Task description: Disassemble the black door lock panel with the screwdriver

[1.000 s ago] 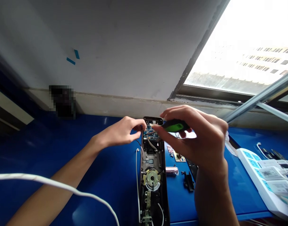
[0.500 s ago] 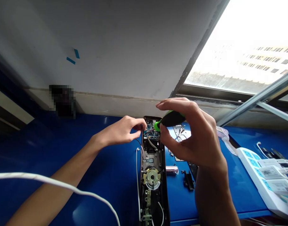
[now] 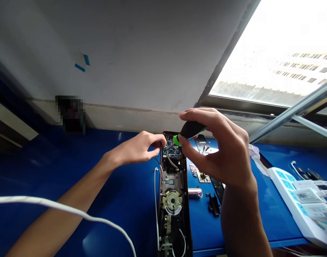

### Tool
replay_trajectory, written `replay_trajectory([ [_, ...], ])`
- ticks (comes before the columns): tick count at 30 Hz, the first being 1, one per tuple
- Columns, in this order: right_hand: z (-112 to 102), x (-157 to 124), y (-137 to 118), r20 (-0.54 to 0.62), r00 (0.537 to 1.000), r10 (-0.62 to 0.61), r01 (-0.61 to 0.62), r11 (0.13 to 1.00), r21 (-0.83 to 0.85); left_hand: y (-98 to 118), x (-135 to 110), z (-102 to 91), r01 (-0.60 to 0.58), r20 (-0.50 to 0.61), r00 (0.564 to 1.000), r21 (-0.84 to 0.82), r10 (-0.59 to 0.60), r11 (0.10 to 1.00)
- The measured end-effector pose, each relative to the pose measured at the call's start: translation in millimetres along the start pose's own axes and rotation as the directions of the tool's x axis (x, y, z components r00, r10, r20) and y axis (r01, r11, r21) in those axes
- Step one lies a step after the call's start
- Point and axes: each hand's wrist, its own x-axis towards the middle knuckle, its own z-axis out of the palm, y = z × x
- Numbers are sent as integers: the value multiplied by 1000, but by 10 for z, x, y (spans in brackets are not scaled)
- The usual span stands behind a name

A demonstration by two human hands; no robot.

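A long black door lock (image 3: 187,228) lies open along the blue worktop (image 3: 45,167), with its top end near the back edge. No cover is on it, so the circuit board (image 3: 172,151) and the round mechanism (image 3: 172,200) are showing; the board sits in its place and wires run from it. The left hand (image 3: 138,148) is half closed and pinches thin dark wires (image 3: 160,160) at the left side of the board. The right hand (image 3: 219,150) grips a green and black screwdriver (image 3: 190,130) firmly, with the thin tip over the board; I cannot tell if it touches. A battery (image 3: 195,192), a black bracket (image 3: 213,204) and small parts (image 3: 193,168) lie just right of the lock.
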Motion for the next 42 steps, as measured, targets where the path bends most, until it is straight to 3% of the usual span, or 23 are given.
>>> replay_trajectory([
  [6,17,-16,6,32,999,26,-31,981,190,-19,5,3,-26,-11,1000,6,26,1000],
  [10,69,-25,72,50,998,-32,14,947,320,-29,4,12,-32,-39,999,40,34,999],
  [16,129,-11,166,-97,993,-62,78,982,171,-26,-10,4,-25,-35,999,22,26,999],
  [21,183,-22,224,-114,993,-8,46,942,333,-27,-1,1,-15,-11,1000,-4,15,1000],
  [26,184,-15,258,-251,967,-39,116,947,299,-25,-2,0,-10,-10,1000,1,10,1000],
  [31,153,-10,174,-144,990,3,47,939,340,-21,0,-6,-10,0,1000,11,10,1000],
  [37,116,-15,194,-263,964,-24,93,963,252,-16,-2,-6,-1,-4,1000,10,1,1000],
  [42,97,-7,204,-167,985,-42,98,933,345,-15,-11,-9,-3,4,1000,-2,3,1000],
])
